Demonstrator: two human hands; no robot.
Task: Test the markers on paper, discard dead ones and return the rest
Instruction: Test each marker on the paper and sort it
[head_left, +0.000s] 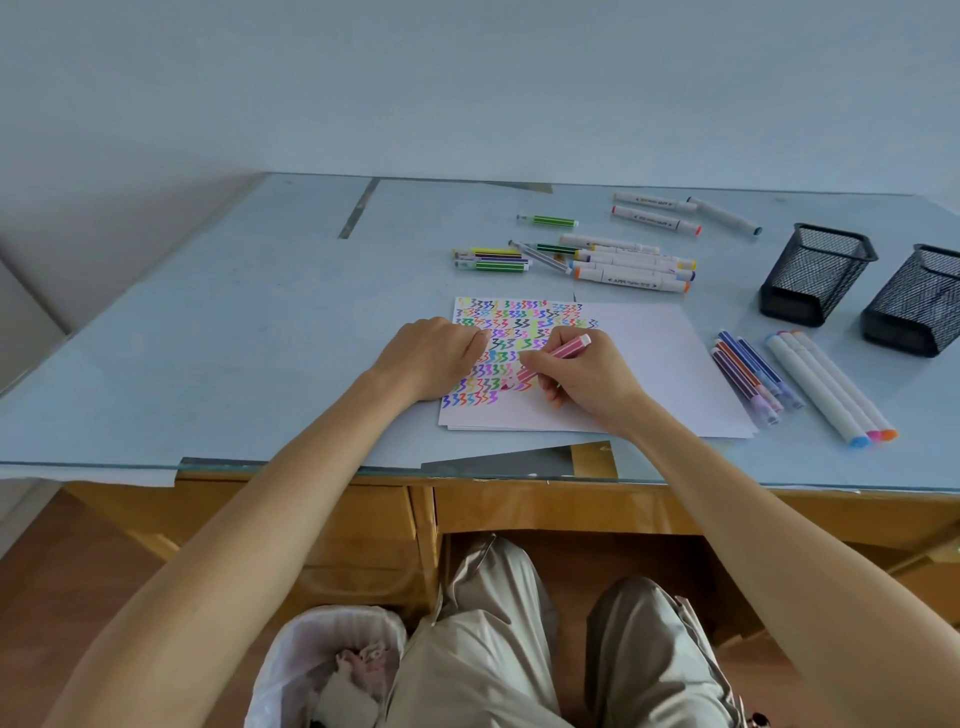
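Right hand (582, 382) closed in a writing grip on a pink marker (553, 356), tip down on the paper (654, 364) at the lower rows of squiggles. Left hand (434, 356) loosely curled, palm down, pinning the sheet's left side; holds nothing visible. Marker looks light, rigid, smooth plastic: likely slippery, so grip low on the barrel near the tip. Paper is thin and will slide on the glass desktop (234, 338) unless held. Two mesh holders (815, 273) sit empty at right; bin (322, 670) below the desk.
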